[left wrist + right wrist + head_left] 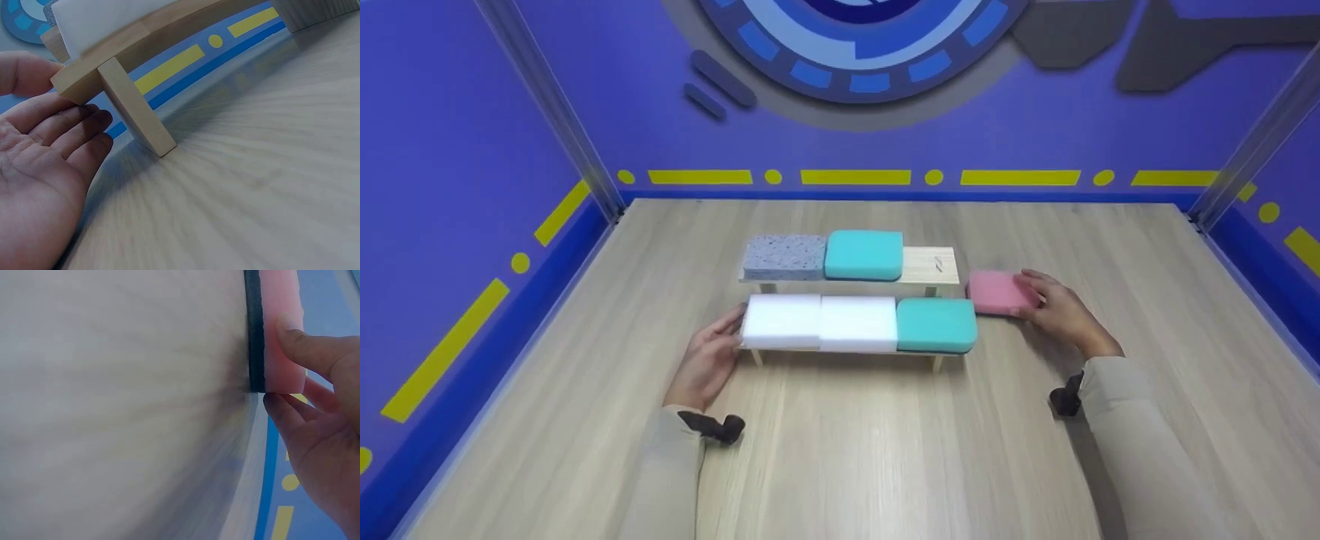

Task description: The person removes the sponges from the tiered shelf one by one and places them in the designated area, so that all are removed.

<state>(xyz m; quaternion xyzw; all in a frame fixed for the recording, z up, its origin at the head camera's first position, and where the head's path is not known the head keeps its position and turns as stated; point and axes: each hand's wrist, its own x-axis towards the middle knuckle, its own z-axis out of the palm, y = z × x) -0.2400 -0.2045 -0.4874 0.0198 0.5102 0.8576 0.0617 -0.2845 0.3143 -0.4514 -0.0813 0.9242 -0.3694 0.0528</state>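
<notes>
My right hand (1063, 315) grips a pink sponge (997, 292) off the right end of the wooden rack. A dark scouring layer (256, 332) lines one face of that sponge in the right wrist view. At the other end, my left hand (709, 362) pinches the corner of the rack's front board (84, 83), thumb above and fingers below. Two white sponges (782, 321) and a teal sponge (936, 325) lie in a row on this front board. On the rear board (930, 264) sit a speckled grey block (785, 256) and another teal sponge (864, 255).
The rack stands on short wooden legs (138, 109) upon a light wood-grain table (840, 450). Blue panels with yellow markings (855, 177) enclose the table at the back and both sides. Each wrist carries a small black camera (712, 426).
</notes>
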